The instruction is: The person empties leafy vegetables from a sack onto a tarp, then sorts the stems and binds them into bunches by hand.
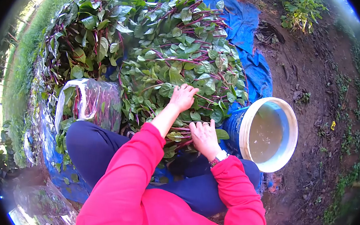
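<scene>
A broad pile of leafy greens (162,64) with purple-red stems, which look like Malabar spinach, lies in front of me. My left hand (183,97) is over the near part of the pile, its fingers closed at a leafy stem (206,99) that sticks out to the right. Lower and closer to my lap, my right hand (205,138) is curled round a bunch of leafy stems (182,143). Their purple stalks show left of the fingers, and a leaf shows on the right. The palm side of both hands is hidden.
A white-rimmed bucket (290,136) of cloudy water stands close by my right hand. Under the greens lies a blue tarp (242,24). Clear plastic wrapping (105,100) covers stems on the left, below a heap of greens (84,33). Muddy ground (316,98) stretches along the right.
</scene>
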